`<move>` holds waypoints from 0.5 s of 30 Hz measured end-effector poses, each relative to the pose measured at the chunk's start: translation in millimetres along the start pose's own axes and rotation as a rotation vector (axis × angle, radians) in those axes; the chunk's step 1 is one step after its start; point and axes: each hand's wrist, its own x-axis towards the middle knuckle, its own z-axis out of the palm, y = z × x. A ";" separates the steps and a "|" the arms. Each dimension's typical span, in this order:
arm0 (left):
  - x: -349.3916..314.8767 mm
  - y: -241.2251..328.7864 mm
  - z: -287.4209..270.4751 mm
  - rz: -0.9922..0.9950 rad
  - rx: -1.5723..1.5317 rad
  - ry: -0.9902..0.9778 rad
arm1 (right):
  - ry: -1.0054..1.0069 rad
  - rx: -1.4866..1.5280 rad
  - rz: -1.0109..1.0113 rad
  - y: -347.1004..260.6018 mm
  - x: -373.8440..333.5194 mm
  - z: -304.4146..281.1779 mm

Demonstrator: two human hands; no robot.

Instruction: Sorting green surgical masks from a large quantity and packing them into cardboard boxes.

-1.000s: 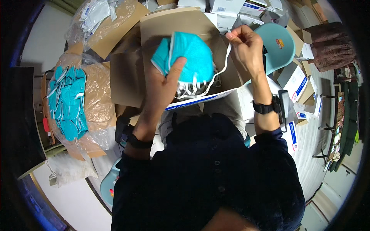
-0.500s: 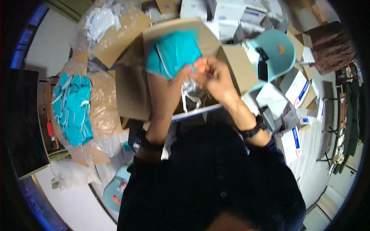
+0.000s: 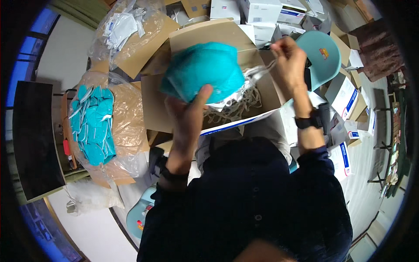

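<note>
The left hand gripped a teal face mask (one or several nested, I could not tell), its thumb pressed on the near edge. The right hand was narrowed, thumb and fingers pinched at the end of a blurred white strap. The mask was held over an open cardboard box, domed face turned up, its long axis running roughly left to right. White straps lay tangled beneath it. Blue print marked the box's near edge. Leftward, more teal masks were piled on a clear plastic bag; rightward stood a pale teal chair with an orange-and-yellow sticker and white boxes with blue-striped labels.
</note>
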 end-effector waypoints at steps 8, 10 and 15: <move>23.7 -10.8 3.6 -0.088 -0.043 0.046 | -0.351 0.769 0.415 -48.5 -37.4 23.6; 24.0 -10.0 10.6 -0.014 -0.008 0.084 | -0.350 0.848 0.523 -39.0 -50.2 26.2; 32.7 -10.6 6.4 0.174 0.276 0.039 | -0.393 0.724 0.525 -51.4 -68.0 33.4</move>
